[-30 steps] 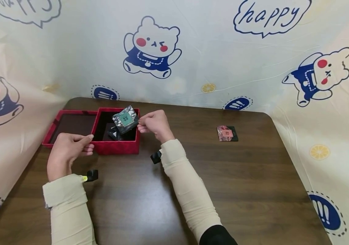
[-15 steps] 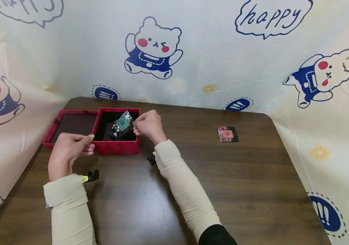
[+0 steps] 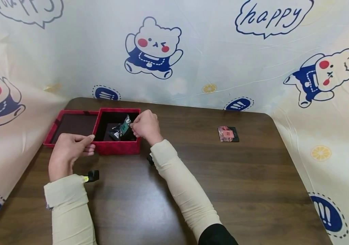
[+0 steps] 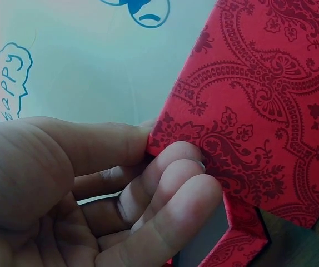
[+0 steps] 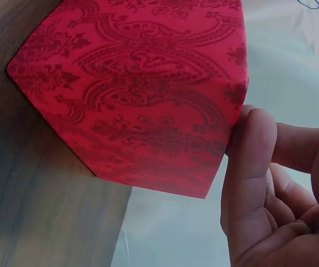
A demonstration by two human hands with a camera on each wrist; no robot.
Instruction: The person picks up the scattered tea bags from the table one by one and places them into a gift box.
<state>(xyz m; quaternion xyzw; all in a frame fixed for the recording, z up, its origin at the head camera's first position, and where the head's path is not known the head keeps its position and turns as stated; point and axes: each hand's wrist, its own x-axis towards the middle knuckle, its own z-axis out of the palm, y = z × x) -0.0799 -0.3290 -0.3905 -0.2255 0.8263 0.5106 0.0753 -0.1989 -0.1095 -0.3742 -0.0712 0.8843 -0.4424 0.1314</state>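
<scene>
A red patterned box (image 3: 117, 148) stands uncovered at the table's back left. My left hand (image 3: 68, 148) pinches the wall at its front left corner; the left wrist view shows thumb and fingers at the red corner (image 4: 173, 130). Over the box's right wall reaches my right hand (image 3: 147, 125), pinching the right edge of a small black sachet (image 3: 125, 126) with a green label. That sachet tilts steeply inside the box, above another dark sachet (image 3: 114, 133). In the right wrist view the box wall (image 5: 148, 100) hides the sachets, with my fingers (image 5: 251, 150) at its upper edge.
The red-rimmed lid (image 3: 77, 124) lies inside up, left of the box. A sachet with a pink label (image 3: 227, 134) lies on the right of the wooden table (image 3: 192, 177). A patterned curtain (image 3: 192, 51) rises behind the table.
My right hand has moved left and slightly inward over the box wall. The green-labelled sachet has sunk lower into the box and turned steeper. My left hand keeps its place.
</scene>
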